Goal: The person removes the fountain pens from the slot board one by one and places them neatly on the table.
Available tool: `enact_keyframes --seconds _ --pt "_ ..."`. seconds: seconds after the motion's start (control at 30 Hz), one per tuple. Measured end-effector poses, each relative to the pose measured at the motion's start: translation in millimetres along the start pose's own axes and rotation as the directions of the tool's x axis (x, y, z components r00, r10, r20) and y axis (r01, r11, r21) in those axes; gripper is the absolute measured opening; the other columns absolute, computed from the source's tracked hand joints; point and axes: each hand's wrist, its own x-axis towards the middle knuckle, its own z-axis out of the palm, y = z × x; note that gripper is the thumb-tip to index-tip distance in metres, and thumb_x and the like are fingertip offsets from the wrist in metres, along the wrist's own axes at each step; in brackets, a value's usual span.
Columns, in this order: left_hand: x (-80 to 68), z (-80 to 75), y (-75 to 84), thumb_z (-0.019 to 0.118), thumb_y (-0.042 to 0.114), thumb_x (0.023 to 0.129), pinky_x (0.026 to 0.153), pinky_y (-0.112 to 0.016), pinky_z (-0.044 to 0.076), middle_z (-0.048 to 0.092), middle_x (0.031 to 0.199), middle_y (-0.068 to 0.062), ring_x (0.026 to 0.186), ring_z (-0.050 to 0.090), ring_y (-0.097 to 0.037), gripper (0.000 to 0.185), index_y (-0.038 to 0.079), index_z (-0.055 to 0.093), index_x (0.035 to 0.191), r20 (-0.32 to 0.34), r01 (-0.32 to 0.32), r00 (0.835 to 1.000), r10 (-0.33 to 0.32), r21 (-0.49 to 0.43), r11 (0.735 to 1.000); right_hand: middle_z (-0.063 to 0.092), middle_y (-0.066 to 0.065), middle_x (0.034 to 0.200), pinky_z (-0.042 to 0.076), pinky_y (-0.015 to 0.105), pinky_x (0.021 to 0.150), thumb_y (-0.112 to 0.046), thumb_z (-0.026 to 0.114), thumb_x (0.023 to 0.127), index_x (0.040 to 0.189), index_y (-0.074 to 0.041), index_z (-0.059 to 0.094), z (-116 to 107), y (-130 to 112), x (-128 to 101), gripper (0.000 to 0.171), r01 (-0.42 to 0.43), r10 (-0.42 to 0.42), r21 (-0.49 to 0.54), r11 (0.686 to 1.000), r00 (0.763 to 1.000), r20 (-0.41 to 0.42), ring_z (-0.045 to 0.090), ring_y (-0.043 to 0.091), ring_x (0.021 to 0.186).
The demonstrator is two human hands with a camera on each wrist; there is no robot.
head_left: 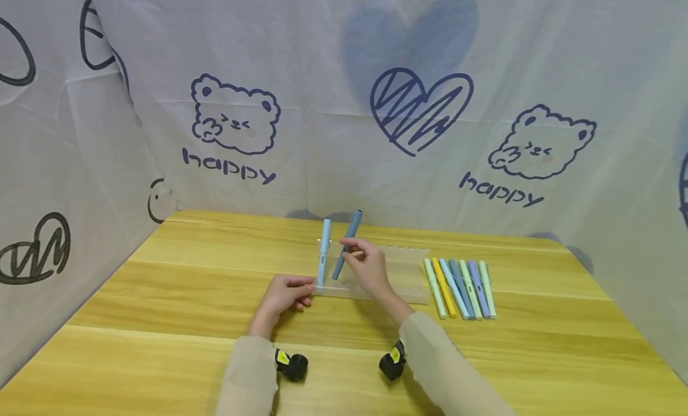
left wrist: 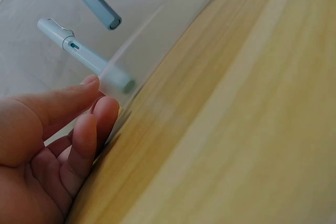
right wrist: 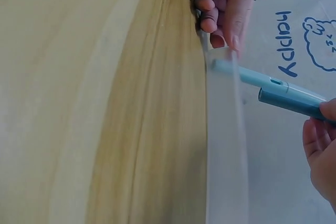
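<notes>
My left hand (head_left: 282, 298) pinches the lower left corner of a translucent plastic pen pouch (head_left: 403, 276), thumb in front. A light blue pen (left wrist: 86, 56) with a metal clip stands in the left end of the pouch, its lower tip behind the front strip. Between thumb and fingers, my right hand (head_left: 369, 270) grips a darker blue pen (head_left: 352, 226). This pen is tilted, its upper end leaning right. Its lower end (left wrist: 113, 23) is above the front strip, just right of the light blue pen.
To the right of the pouch, several pens lie side by side on the wooden table (head_left: 177, 296), among them a yellow pen (head_left: 444, 287) and a purple pen (head_left: 478, 289). A white printed cloth (head_left: 322, 135) hangs behind the table and along its sides.
</notes>
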Motion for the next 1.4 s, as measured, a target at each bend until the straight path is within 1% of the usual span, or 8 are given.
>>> enact_keyframes --seconds 0.17,0.27,0.3,0.53,0.8,1.07,1.2,1.4 --pt "0.9 -3.3 -7.4 0.065 0.007 0.081 0.045 -0.018 0.047 0.064 0.07 -0.011 0.052 0.057 -0.011 0.023 -0.007 0.065 0.1 0.034 -0.064 0.997 0.065 -0.027 0.998 0.06 0.026 0.086 0.052 0.032 0.062 0.018 0.057 0.076 0.095 0.016 0.059 -8 -25 -5 0.019 0.012 -0.012 -0.016 1.0 1.0 -0.005 0.057 0.038 0.075" --pt "1.4 -2.5 -6.2 0.063 0.005 0.082 0.045 -0.018 0.047 0.064 0.07 -0.012 0.051 0.056 -0.01 0.025 -0.009 0.063 0.103 0.031 -0.046 0.998 0.047 -0.023 0.999 0.061 0.026 0.086 0.051 0.029 0.061 0.019 0.058 0.075 0.094 0.016 0.059 -14 -27 -7 0.019 0.025 -0.025 -0.026 0.999 1.0 -0.015 0.057 0.038 0.074" --pt "-0.4 -0.7 -2.4 0.061 0.002 0.083 0.045 -0.017 0.046 0.063 0.071 -0.012 0.051 0.056 -0.01 0.026 -0.012 0.061 0.104 0.009 -0.014 1.0 0.014 -0.01 1.0 0.061 0.026 0.086 0.051 0.028 0.061 0.019 0.058 0.075 0.094 0.016 0.059 -16 -27 -8 0.019 0.026 -0.027 -0.027 0.999 0.999 -0.019 0.057 0.038 0.075" --pt "-0.3 0.8 0.4 0.059 -0.001 0.083 0.044 -0.017 0.046 0.063 0.072 -0.013 0.051 0.055 -0.01 0.026 -0.013 0.058 0.107 -0.015 0.038 0.999 -0.038 -0.023 0.999 0.062 0.025 0.089 0.052 0.027 0.065 0.014 0.055 0.081 0.098 0.014 0.06 -31 -6 -10 0.018 0.036 -0.036 -0.011 0.999 0.999 -0.024 0.059 0.037 0.076" --pt "3.1 0.3 -3.7 0.059 -0.002 0.083 0.045 -0.016 0.045 0.063 0.072 -0.012 0.051 0.055 -0.01 0.025 -0.013 0.059 0.106 -0.008 0.036 0.999 -0.036 -0.031 0.999 0.063 0.024 0.084 0.053 0.04 0.064 0.01 0.056 0.083 0.104 0.011 0.06 -46 8 -12 0.022 0.023 -0.023 0.015 1.0 1.0 -0.016 0.061 0.036 0.073" --pt "1.6 1.1 -1.1 0.059 -0.002 0.083 0.044 -0.016 0.045 0.063 0.071 -0.012 0.051 0.055 -0.01 0.025 -0.012 0.059 0.105 -0.019 0.041 0.999 -0.041 -0.023 0.999 0.063 0.024 0.085 0.052 0.022 0.059 0.007 0.061 0.08 0.107 0.009 0.06 -59 10 -17 0.027 -0.003 0.0 -0.046 0.999 0.999 -0.054 0.063 0.03 0.071" --pt "2.4 1.2 -1.7 0.059 -0.001 0.083 0.044 -0.016 0.046 0.063 0.071 -0.012 0.051 0.055 -0.01 0.024 -0.012 0.06 0.105 -0.019 0.046 0.999 -0.046 -0.017 0.999 0.06 0.024 0.095 0.053 0.023 0.062 0.006 0.063 0.078 0.105 0.009 0.06 -65 9 -20 0.027 -0.022 0.02 -0.036 0.999 0.998 -0.068 0.062 0.033 0.073" --pt "2.4 1.6 -1.9 0.059 -0.001 0.083 0.045 -0.017 0.046 0.063 0.071 -0.012 0.051 0.055 -0.01 0.024 -0.012 0.06 0.105 -0.017 0.05 0.999 -0.05 -0.015 0.999 0.054 0.026 0.102 0.053 0.025 0.063 0.01 0.061 0.078 0.104 0.013 0.058 -73 -16 -25 0.026 -0.044 0.038 -0.063 0.997 0.995 -0.089 0.06 0.038 0.075"
